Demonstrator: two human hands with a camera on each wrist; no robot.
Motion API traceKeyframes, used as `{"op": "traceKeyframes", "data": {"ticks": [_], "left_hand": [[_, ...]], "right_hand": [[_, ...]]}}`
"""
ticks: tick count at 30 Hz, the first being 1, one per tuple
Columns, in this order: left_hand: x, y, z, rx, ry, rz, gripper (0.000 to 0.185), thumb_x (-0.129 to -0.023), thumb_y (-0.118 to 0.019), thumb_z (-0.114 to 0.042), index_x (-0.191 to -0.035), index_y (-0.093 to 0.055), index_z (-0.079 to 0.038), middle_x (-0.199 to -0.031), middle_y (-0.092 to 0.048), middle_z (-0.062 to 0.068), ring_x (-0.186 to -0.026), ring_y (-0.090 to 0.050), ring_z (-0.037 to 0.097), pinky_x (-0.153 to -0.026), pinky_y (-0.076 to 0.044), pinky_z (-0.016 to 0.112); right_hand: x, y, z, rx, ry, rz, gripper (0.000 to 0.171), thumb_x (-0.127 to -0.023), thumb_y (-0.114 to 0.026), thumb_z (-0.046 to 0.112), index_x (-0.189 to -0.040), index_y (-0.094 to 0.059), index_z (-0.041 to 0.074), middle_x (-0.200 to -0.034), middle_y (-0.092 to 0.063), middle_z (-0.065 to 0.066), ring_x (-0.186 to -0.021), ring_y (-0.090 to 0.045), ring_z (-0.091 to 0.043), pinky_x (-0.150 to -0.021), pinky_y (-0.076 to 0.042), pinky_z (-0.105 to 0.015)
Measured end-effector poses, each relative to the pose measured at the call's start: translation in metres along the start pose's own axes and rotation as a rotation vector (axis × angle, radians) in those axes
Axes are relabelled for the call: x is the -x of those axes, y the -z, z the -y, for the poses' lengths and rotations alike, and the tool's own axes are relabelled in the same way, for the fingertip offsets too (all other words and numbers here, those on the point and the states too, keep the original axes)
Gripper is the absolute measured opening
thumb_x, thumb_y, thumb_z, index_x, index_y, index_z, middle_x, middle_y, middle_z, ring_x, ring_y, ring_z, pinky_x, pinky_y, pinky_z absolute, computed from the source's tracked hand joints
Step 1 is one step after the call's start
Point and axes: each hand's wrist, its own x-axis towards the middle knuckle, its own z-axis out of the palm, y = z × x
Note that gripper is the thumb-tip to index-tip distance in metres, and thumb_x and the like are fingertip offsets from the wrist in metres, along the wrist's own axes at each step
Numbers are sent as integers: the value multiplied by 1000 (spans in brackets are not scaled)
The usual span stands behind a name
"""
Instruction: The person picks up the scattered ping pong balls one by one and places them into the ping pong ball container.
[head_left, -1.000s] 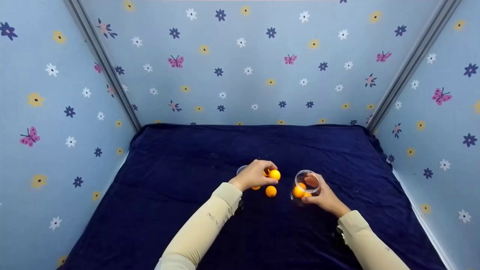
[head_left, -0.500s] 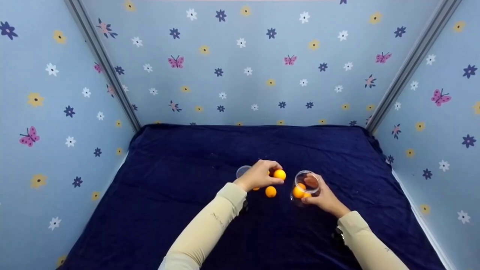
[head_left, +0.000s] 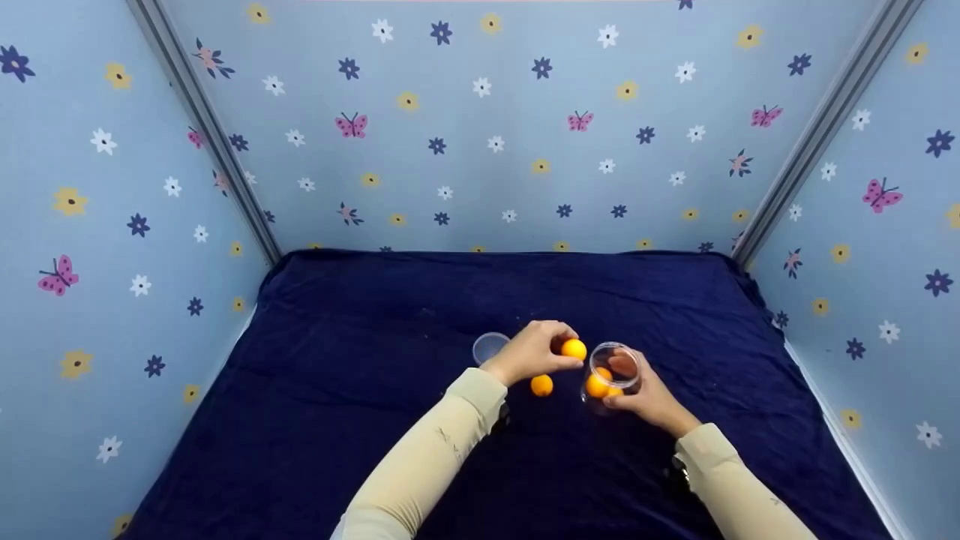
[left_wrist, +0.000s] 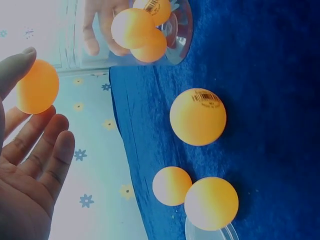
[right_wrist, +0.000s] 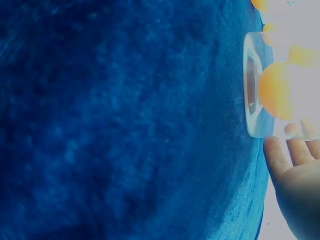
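My left hand (head_left: pixel 534 351) pinches an orange ping-pong ball (head_left: pixel 574 349) between thumb and fingers, just left of the jar's mouth. My right hand (head_left: pixel 660 399) grips a clear plastic jar (head_left: pixel 617 384) from its right side, its open mouth upward. Three orange balls (left_wrist: pixel 133 28) show inside the jar in the left wrist view. One loose ball (head_left: pixel 541 385) lies on the cloth below my left hand. Two more loose balls (left_wrist: pixel 211 203) show in the left wrist view; my left hand hides them from the head view.
A clear round lid (head_left: pixel 491 348) lies flat on the cloth, left of my left hand and partly behind it. Dark blue cloth (head_left: pixel 375 450) covers the table. Flower-patterned walls (head_left: pixel 480 172) stand at the back and both sides.
My left hand has moved right with the ball, closer to the jar, uncovering more of the lid. The right hand and jar have stayed nearly still.
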Motion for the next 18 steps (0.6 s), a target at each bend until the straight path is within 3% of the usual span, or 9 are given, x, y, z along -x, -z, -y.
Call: {"op": "traceKeyframes", "data": {"ticks": [11, 18], "left_hand": [[-3, -5, -3, -30, -28, -12, 35, -94, -88, -32, -120, -78, -10, -112, -72, 4, -95, -65, 11, -86, -56, 19], [-5, -6, -5, -26, -24, -16, 35, -94, -88, -30, -121, -78, -10, -111, -72, 5, -95, -65, 12, -86, -56, 18]], "right_hand": [[1, 2, 2, 36, -27, 2, 94, -75, -92, -9, -155, -41, -9, -149, -57, -31, -135, -59, -23, -108, -51, -20], [1, 1, 5, 25, 4, 11, 94, -75, -92, -9, -154, -42, -10, -147, -58, -32, -132, -60, -23, -108, -51, -21]]}}
